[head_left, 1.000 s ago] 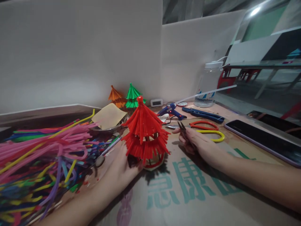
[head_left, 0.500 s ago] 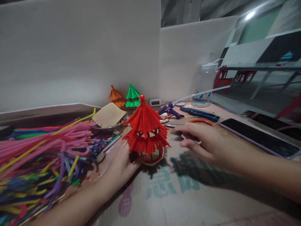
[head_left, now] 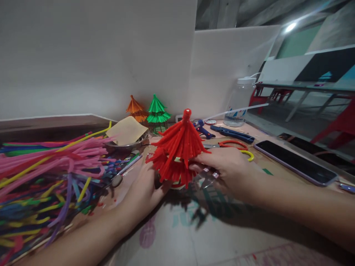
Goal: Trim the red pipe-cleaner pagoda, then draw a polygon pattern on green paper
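A red model pavilion [head_left: 184, 144] made of pipe cleaners, with a two-tiered roof, stands in front of me, tilted so its peak leans right. My left hand [head_left: 151, 184] is closed around the lower left of it, most fingers hidden behind. At the right, my right hand [head_left: 224, 166] has its fingers closed at the roof's edge. A clear, shiny plastic-looking piece [head_left: 206, 178] shows just under these fingers; whether they hold it I cannot tell. Scissors [head_left: 230, 144] with orange and yellow handles lie behind my right hand.
Loose pipe cleaners [head_left: 50, 162] pile up at the left, beside a metal bowl [head_left: 130, 146] with a yellowish sheet over it. Orange [head_left: 135, 108] and green [head_left: 157, 111] models stand at the wall. Behind lie a glue gun [head_left: 202, 129], a blue cutter [head_left: 233, 133], a bottle [head_left: 239, 101] and a phone [head_left: 295, 162].
My right hand has come left to the red roof, where before it was apart from it. The pavilion's peak has swung right. The scissors and the clear piece now show.
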Demonstrator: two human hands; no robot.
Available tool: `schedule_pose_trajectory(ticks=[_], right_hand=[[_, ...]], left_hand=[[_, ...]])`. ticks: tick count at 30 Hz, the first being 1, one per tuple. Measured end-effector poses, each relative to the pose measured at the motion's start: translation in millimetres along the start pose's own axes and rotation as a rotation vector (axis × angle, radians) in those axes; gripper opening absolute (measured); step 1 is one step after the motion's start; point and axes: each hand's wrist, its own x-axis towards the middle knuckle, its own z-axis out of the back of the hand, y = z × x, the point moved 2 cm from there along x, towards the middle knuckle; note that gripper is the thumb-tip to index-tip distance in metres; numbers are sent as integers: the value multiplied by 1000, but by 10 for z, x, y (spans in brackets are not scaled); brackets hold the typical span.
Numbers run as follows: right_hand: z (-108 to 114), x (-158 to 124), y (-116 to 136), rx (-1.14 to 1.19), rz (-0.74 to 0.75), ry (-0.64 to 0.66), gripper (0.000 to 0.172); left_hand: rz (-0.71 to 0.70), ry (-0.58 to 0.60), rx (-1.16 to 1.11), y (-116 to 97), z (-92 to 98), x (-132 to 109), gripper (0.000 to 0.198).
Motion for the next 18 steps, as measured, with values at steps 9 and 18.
schedule_pose_trajectory(ticks=[9, 18], right_hand=[[10, -89, -46, 114, 149, -156, 17], [95, -156, 176, 161, 283, -22, 33]], left_hand=[[-8, 65, 11, 6, 5, -21, 11], [66, 56, -24, 20, 14, 24, 22]])
